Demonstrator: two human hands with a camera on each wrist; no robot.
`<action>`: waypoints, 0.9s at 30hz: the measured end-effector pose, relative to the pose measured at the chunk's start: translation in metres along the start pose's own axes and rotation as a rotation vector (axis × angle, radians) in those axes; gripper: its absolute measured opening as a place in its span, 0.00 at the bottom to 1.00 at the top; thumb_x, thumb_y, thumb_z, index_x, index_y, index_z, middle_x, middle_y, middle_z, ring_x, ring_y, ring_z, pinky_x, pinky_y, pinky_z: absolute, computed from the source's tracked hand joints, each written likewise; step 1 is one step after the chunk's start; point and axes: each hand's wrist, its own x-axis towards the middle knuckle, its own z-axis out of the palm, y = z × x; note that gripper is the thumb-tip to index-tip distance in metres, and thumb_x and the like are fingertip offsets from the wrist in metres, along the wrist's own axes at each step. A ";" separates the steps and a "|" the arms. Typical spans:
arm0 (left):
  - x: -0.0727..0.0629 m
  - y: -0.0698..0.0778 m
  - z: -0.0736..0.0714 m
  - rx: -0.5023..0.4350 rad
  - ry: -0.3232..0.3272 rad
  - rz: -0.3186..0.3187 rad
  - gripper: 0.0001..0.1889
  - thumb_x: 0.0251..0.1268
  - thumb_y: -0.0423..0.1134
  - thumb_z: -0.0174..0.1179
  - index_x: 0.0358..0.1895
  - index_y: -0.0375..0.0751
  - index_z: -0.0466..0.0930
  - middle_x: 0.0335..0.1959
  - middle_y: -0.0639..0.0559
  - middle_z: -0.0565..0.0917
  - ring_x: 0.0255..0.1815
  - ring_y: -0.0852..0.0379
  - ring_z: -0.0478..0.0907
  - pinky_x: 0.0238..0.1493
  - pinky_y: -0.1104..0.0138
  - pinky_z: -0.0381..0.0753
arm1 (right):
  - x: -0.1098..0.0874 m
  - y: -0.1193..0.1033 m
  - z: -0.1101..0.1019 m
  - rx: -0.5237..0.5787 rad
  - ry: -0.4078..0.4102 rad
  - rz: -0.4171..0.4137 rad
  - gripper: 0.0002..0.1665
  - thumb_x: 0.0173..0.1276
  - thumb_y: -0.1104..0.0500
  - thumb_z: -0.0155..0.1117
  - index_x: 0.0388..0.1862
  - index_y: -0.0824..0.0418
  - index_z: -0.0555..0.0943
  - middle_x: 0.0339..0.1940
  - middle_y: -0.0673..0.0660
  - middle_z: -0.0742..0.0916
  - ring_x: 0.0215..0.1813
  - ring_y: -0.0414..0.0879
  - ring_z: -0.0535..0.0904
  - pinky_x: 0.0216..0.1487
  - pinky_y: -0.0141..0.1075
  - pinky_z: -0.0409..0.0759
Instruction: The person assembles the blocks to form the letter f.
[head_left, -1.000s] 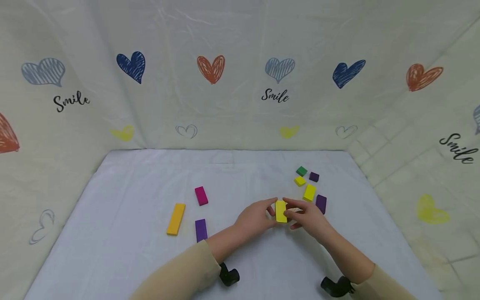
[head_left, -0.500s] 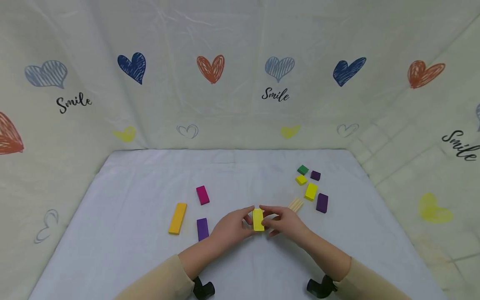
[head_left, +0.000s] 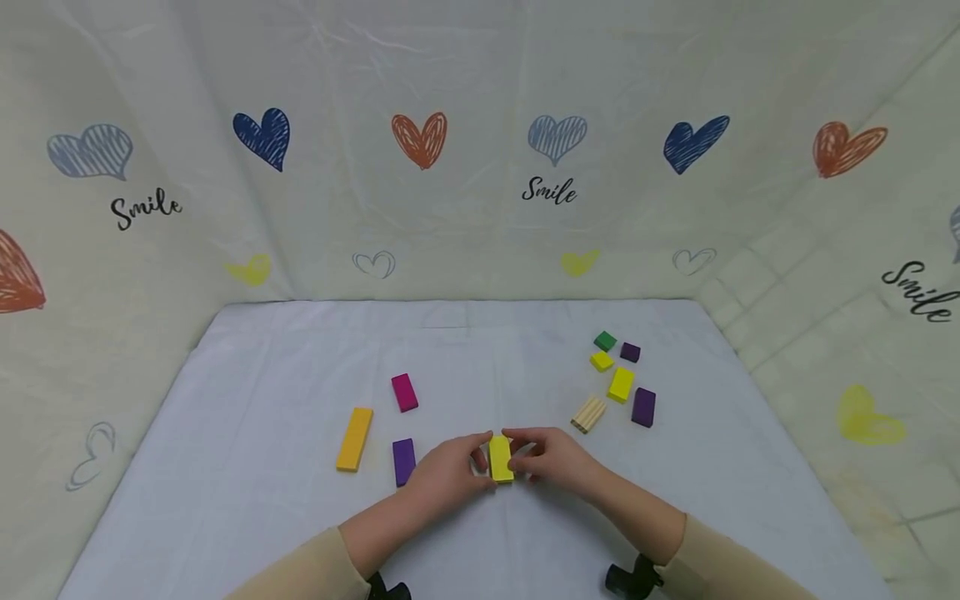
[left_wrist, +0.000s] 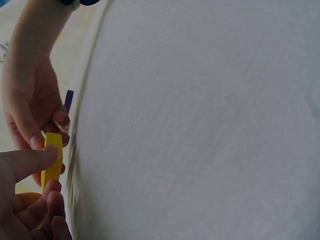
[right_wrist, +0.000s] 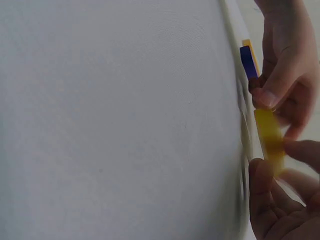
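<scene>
In the head view a yellow block [head_left: 500, 460] is held between both hands, low over the white cloth near the table's middle. My left hand [head_left: 447, 472] pinches its left side with thumb and fingertips. From the right, my right hand [head_left: 557, 457] pinches the same block. Both wrist views show thumbs and fingers at the block's sides and ends. Just left of the left hand lies a purple block [head_left: 403, 462], partly covered by that hand in the head view. A magenta block [head_left: 404, 392] and a long orange block [head_left: 355, 439] lie farther left.
To the right lie a bundle of pale wooden sticks [head_left: 588, 414], a dark purple block [head_left: 643, 407], a yellow block [head_left: 621, 385], a small yellow block [head_left: 602, 361], a small dark block [head_left: 630, 352] and a green block [head_left: 605, 341]. A heart-printed curtain [head_left: 480, 217] stands behind.
Both hands have moved left and closer to the person, carrying the yellow block between them. The pale wooden sticks, hidden before behind the right hand, now show.
</scene>
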 end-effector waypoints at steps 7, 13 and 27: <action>0.004 -0.002 0.003 0.026 -0.008 -0.014 0.35 0.56 0.46 0.73 0.69 0.47 0.74 0.27 0.64 0.75 0.27 0.62 0.70 0.28 0.70 0.70 | 0.003 -0.002 -0.001 -0.033 -0.024 0.027 0.32 0.63 0.57 0.73 0.67 0.54 0.78 0.43 0.51 0.84 0.33 0.47 0.77 0.36 0.37 0.82; 0.005 -0.004 0.003 0.023 -0.016 -0.014 0.34 0.56 0.46 0.73 0.68 0.47 0.74 0.26 0.63 0.75 0.26 0.62 0.70 0.27 0.70 0.68 | 0.006 -0.001 -0.001 -0.109 -0.026 -0.016 0.30 0.64 0.58 0.72 0.65 0.56 0.79 0.36 0.51 0.81 0.31 0.45 0.74 0.31 0.33 0.75; 0.004 -0.004 0.009 0.025 -0.040 -0.015 0.34 0.56 0.46 0.73 0.67 0.47 0.74 0.25 0.62 0.75 0.24 0.62 0.69 0.25 0.70 0.66 | -0.001 -0.001 -0.004 -0.302 -0.035 -0.087 0.34 0.63 0.54 0.73 0.68 0.53 0.76 0.32 0.47 0.80 0.33 0.44 0.73 0.31 0.31 0.73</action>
